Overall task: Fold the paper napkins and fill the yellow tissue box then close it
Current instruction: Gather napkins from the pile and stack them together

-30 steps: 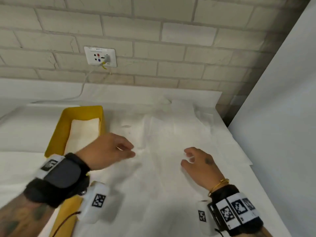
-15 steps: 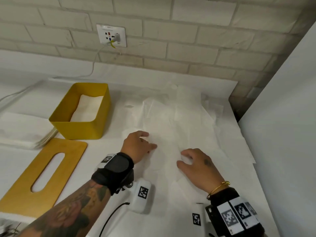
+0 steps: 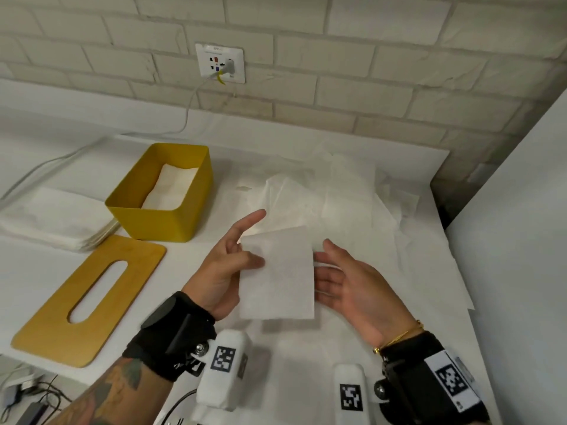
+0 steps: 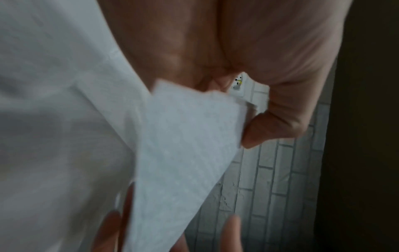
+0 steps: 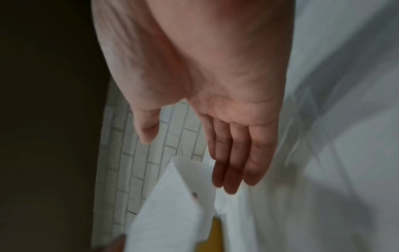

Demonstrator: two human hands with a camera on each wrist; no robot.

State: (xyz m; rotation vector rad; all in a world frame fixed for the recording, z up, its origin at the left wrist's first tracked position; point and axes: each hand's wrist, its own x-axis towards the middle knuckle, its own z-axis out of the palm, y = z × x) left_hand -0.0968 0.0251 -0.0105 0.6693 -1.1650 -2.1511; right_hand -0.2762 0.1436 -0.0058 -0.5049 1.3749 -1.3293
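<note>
Left hand (image 3: pixel 225 271) pinches folded paper napkin (image 3: pixel 277 276) by its left edge, thumb on top, held above the table (image 3: pixel 306 357). Right hand (image 3: pixel 352 286) flat, fingers straight, just beside napkin's right edge; contact unclear. Slotted lid (image 3: pixel 89 299) lies flat at left. Beyond it, yellow tissue box (image 3: pixel 159 222) uncovered, napkins inside. Loose sheets (image 3: pixel 337 204) behind.

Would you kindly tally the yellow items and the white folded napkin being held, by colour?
Yellow: 2, the open tissue box and its slotted lid lying flat beside it.
White: 1, the folded napkin pinched by the left hand.
Total: 3
</note>
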